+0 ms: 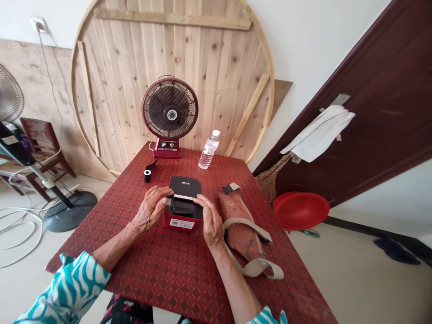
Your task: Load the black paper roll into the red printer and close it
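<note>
Our left hand (153, 208) and right hand (212, 220), half-open and loosely curved, touch opposite sides of the squarish red-and-black plastic box (184, 203), nearside of the round red table fan (170, 116); we'd best press evenly.

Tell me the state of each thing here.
Red device: upright, touched by left hand and right hand; lid unclear.
Water bottle: standing, capped.
Table fan: upright; spinning unclear.
Floor fan: upright.
Black roll: standing on end.
Brown pouch: lying flat.
White towel: draped over door handle.
</note>
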Available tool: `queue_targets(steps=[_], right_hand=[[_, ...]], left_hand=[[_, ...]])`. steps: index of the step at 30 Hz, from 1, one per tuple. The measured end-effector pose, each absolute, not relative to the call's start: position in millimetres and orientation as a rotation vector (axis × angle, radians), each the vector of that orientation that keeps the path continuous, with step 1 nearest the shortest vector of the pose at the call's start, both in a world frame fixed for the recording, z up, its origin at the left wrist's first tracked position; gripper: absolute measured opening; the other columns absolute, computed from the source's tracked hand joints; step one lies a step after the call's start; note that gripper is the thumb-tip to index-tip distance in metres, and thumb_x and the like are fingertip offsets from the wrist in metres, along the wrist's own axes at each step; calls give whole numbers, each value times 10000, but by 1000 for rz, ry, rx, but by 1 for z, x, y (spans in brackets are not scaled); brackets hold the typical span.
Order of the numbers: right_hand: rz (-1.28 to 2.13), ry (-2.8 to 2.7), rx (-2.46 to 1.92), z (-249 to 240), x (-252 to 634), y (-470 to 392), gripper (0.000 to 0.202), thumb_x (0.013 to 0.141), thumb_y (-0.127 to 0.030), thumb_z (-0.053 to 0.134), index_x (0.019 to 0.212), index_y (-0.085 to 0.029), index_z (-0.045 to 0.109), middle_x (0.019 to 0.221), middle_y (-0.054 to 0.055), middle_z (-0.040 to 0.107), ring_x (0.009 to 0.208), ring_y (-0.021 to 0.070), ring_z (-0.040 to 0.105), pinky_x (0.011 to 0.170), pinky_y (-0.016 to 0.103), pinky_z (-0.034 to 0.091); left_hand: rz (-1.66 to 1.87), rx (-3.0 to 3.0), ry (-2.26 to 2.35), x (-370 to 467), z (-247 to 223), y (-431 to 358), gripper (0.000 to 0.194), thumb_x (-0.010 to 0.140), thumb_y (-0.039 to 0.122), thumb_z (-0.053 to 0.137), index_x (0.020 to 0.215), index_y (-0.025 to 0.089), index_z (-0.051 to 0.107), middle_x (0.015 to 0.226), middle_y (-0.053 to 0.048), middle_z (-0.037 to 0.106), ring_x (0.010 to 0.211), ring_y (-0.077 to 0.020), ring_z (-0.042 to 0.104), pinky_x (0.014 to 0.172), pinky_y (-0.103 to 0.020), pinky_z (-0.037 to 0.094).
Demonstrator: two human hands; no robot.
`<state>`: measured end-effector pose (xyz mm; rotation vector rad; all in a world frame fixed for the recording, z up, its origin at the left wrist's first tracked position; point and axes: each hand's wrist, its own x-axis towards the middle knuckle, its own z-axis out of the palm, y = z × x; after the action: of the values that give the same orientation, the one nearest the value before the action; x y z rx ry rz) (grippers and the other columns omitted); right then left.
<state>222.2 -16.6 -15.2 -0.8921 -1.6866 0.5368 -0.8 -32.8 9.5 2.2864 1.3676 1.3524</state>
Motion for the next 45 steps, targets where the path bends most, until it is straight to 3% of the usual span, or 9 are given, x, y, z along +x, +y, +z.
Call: queue_targets(steps=[3,9,12,15,17,24,34,38,45], right_hand=[[626,-1408,-909,-26,223,-11,411,973,-373,278,1228,-221,563,1275,76,604,1220,195,530,1049,429,403],[812,-1183,-1134,-57,227,5,513,906,-541,367,1219,-185,565,1245,120,611,1132,235,581,999,443,426],[873,-1172,-1166,-58,225,5,551,884,-574,382,1214,-173,566,1193,125,642,1089,241,603,957,421,448],[856,-1206,-1191,-52,224,3,576,876,-583,377,1208,-156,575,1169,132,659,1096,244,600,955,402,438],[841,-1229,-1206,-50,224,3,584,875,-586,369,1201,-151,582,1185,135,652,1116,247,586,971,406,422],[836,-1281,-1227,-60,226,7,558,887,-578,359,1211,-183,586,1271,111,607,1217,244,511,1057,427,339],[861,-1255,-1215,-58,224,6,564,874,-591,376,1181,-177,604,1233,107,630,1191,241,529,1043,409,353],[875,-1260,-1192,-60,223,7,533,885,-570,375,1176,-186,601,1224,102,635,1181,237,536,1035,409,362],[866,-1289,-1210,-61,225,7,548,886,-581,361,1173,-180,600,1221,101,634,1182,242,537,1038,413,360]], left_hand=[[1448,2051,1371,-4,8,-34,368,962,371,349,1216,191,545,1199,-88,623,1146,-208,553,989,-362,404],[1489,1790,1368,-6,5,-30,337,924,424,428,1098,193,600,1048,-73,645,1005,-199,593,908,-335,443],[1422,1444,1314,-4,3,-25,346,866,467,497,1026,174,586,877,-40,648,763,-161,616,726,-292,480],[1285,1143,1179,-2,3,-21,386,763,476,599,978,163,533,664,25,597,503,-102,529,524,-233,409],[1211,1040,1107,-1,4,-19,439,702,460,652,994,168,504,588,56,570,437,-85,481,469,-212,360],[1199,933,1033,0,-1,-16,525,629,336,702,1075,160,490,529,91,540,351,-63,419,401,-203,284],[1156,692,1001,-1,-7,-10,692,579,229,718,1220,140,473,519,80,550,331,-61,412,373,-193,261],[1145,639,968,-1,-7,-10,680,566,191,718,1202,152,483,593,60,594,339,-51,420,372,-189,279],[1141,655,956,1,1,-14,659,566,180,716,1177,151,470,540,85,559,344,-56,424,388,-190,308]])
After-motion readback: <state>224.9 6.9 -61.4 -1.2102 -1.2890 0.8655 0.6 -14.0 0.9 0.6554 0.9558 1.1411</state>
